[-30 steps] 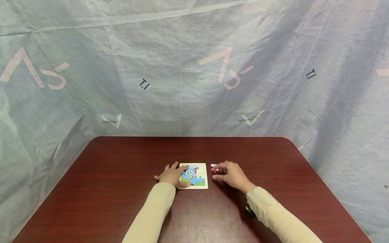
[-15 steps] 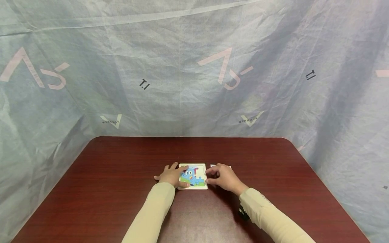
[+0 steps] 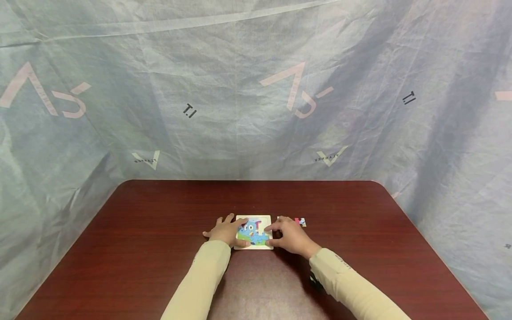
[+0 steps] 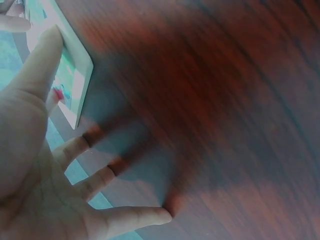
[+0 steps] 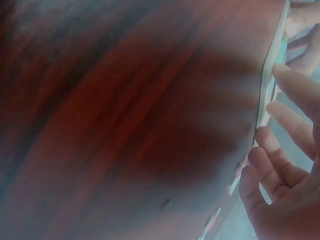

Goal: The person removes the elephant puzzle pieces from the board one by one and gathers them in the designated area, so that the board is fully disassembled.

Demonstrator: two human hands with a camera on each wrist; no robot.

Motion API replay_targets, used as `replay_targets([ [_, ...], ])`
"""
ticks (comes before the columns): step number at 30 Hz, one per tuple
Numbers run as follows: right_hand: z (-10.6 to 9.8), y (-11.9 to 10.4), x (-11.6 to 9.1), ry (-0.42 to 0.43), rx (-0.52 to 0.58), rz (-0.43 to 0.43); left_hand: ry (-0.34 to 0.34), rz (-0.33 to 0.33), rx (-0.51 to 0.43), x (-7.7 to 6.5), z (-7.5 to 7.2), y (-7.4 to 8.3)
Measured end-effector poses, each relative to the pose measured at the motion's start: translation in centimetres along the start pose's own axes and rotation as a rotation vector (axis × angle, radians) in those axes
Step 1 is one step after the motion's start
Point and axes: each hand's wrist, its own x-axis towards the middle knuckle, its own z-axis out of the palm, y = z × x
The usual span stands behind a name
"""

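Note:
A small square jigsaw puzzle board (image 3: 256, 248) with a pale frame and a blue cartoon animal lies on the table. A pale area without picture shows at its upper right. My left hand (image 3: 222, 232) rests with spread fingers across the board's left side; in the left wrist view its thumb (image 4: 47, 60) lies over the frame. At the right side, my right hand (image 3: 295, 237) touches the board with index finger and thumb, near the lower right picture piece. In the right wrist view, its other fingers (image 5: 270, 142) bend loosely. No loose piece shows in its fingers.
Loose puzzle pieces (image 3: 300, 221) with red and white on them lie behind the right hand, partly hidden by it. The dark red wooden table (image 3: 168, 213) runs back to a grey printed cloth (image 3: 240, 133) hanging behind and at the sides.
My right hand has moved left from the loose pieces to the board's right part, uncovering more of those pieces. The left hand and board have stayed almost still.

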Motion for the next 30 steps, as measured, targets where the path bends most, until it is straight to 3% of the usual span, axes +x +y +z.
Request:
replay_targets([
  [14,-0.2,-0.62,0.27,-0.055,0.019,-0.001,-0.014,-0.016,-0.026,-0.08,-0.39,0.29],
  [30,0.33,-0.6,0.44,0.016,-0.01,-0.005,-0.02,-0.012,-0.021,-0.26,-0.45,0.33],
])
